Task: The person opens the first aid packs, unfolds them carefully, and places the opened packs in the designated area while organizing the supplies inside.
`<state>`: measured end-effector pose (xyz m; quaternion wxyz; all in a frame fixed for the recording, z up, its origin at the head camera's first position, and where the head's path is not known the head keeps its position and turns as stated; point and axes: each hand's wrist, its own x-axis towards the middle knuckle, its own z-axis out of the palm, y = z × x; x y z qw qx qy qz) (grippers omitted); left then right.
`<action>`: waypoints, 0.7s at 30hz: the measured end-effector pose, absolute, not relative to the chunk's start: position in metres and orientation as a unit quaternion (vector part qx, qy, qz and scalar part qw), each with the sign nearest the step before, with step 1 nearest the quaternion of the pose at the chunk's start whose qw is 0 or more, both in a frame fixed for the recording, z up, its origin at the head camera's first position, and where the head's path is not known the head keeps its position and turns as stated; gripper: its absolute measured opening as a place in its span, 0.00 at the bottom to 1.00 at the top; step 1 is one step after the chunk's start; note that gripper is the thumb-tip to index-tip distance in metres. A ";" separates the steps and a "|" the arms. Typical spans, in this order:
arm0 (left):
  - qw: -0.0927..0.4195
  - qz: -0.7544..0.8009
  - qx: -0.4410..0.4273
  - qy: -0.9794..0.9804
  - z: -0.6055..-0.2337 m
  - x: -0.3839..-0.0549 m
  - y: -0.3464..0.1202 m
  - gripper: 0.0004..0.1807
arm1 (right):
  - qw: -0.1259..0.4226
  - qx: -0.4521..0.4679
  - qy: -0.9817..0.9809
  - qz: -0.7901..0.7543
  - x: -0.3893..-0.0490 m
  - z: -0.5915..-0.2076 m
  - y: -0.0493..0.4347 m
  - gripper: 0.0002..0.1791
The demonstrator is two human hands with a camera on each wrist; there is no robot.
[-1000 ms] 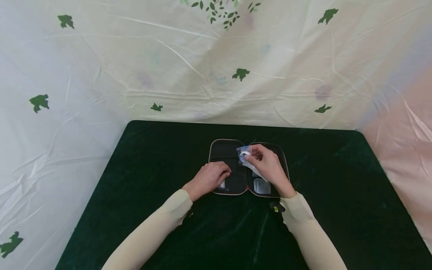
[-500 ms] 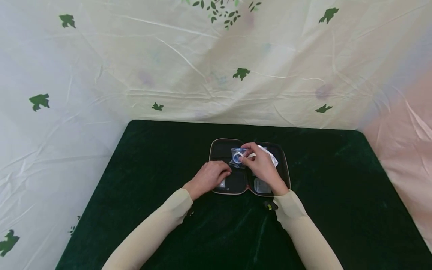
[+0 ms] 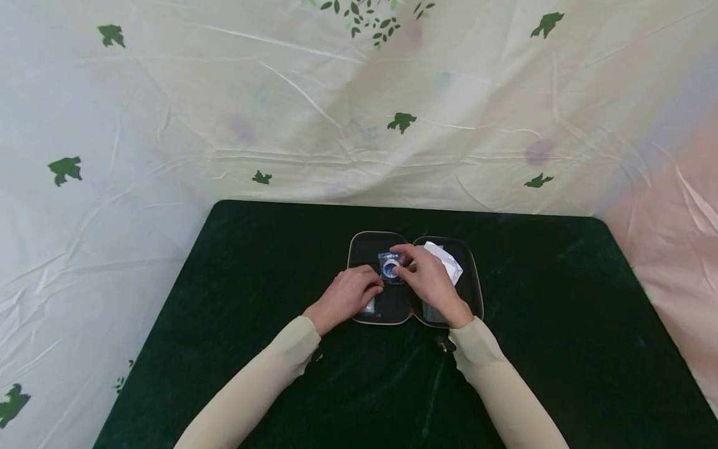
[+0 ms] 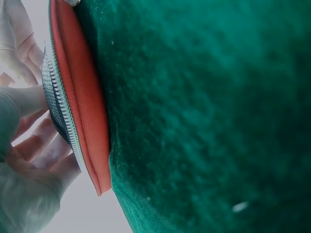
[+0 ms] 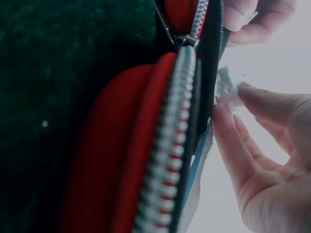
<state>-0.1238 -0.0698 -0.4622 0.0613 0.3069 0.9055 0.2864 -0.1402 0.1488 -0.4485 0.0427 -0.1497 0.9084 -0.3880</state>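
Observation:
An unzipped case lies spread in two halves, black inside in the head view and red outside in the left wrist view. My right hand pinches a small clear packet with a white ring-shaped roll on blue inside, over the case's left half. Its thumb and forefinger meet the crinkled plastic in the right wrist view. My left hand lies over the left half's outer side, thumb and fingers curled at its dark inner pocket. A pale packet shows partly under that hand.
A white packet lies in the case's right half, with another pale packet partly behind the right wrist. Metal zip teeth run round the case's edge. Dark green cloth covers the table, and light hangings stand behind.
My right hand has moved left and slightly down with the clear packet, from the case's middle to its left half. The white packet has been left in the right half. My left hand has stayed put.

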 end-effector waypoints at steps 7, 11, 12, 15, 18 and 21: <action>0.053 0.285 0.305 0.907 -0.463 -0.123 -0.071 0.09 | 0.041 -0.175 0.918 -0.355 -0.138 -0.447 0.145 0.18; 0.049 0.285 0.298 0.910 -0.463 -0.122 -0.070 0.08 | 0.039 -0.183 0.921 -0.341 -0.135 -0.447 0.145 0.14; 0.048 0.285 0.296 0.910 -0.463 -0.122 -0.069 0.08 | 0.035 -0.187 0.922 -0.336 -0.134 -0.447 0.145 0.13; 0.047 0.287 0.289 0.912 -0.462 -0.121 -0.069 0.08 | 0.021 -0.196 0.927 -0.319 -0.131 -0.448 0.144 0.13; 0.049 0.290 0.282 0.913 -0.462 -0.121 -0.068 0.08 | 0.002 -0.207 0.934 -0.291 -0.128 -0.448 0.142 0.11; 0.047 0.292 0.281 0.913 -0.463 -0.120 -0.068 0.08 | -0.014 -0.220 0.939 -0.263 -0.127 -0.449 0.142 0.09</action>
